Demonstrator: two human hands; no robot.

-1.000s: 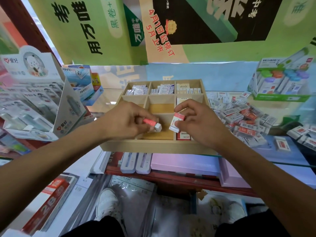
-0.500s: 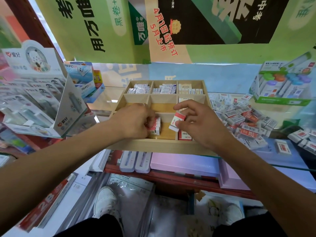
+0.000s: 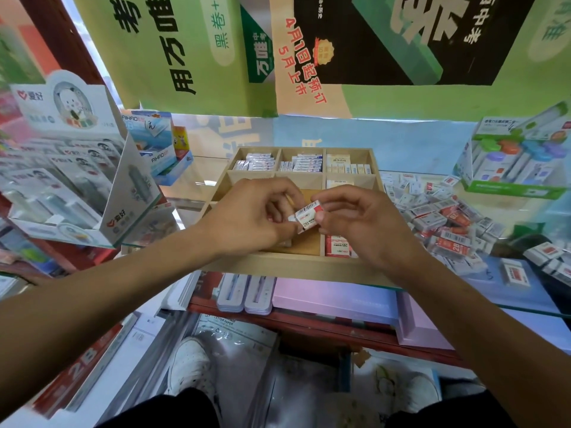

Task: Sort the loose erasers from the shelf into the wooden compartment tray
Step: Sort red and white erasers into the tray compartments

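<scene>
- I am holding one eraser (image 3: 304, 217) between both hands, above the middle of the wooden tray (image 3: 296, 267).
- My right hand (image 3: 361, 225) is pinching the eraser's right end, thumb under, index finger on top; the other fingers are hanging loosely curled.
- My left hand (image 3: 250, 216) is curling round the eraser's left end; fingertips are meeting it, the exact grip is partly hidden by my knuckles.
- The eraser is tilting, right end higher, white sleeve with a red band and "2B" print facing me.
- The tray is sitting on the glass shelf (image 3: 482, 301), its front wall near the shelf's front edge.
- The back row compartments are holding packed erasers (image 3: 304, 163), standing in rows in all three.
- The front right compartment is holding red-and-white erasers (image 3: 336, 245), partly hidden by my right hand.
- The front middle compartment is showing bare wood under the held eraser.
- A pile of loose erasers (image 3: 445, 220) is lying on the shelf just beside the tray's right wall, spreading toward the right edge.
- A green display box (image 3: 519, 168) is standing at the shelf's back right.
- A white display stand (image 3: 77, 168) is standing by the left edge.
</scene>
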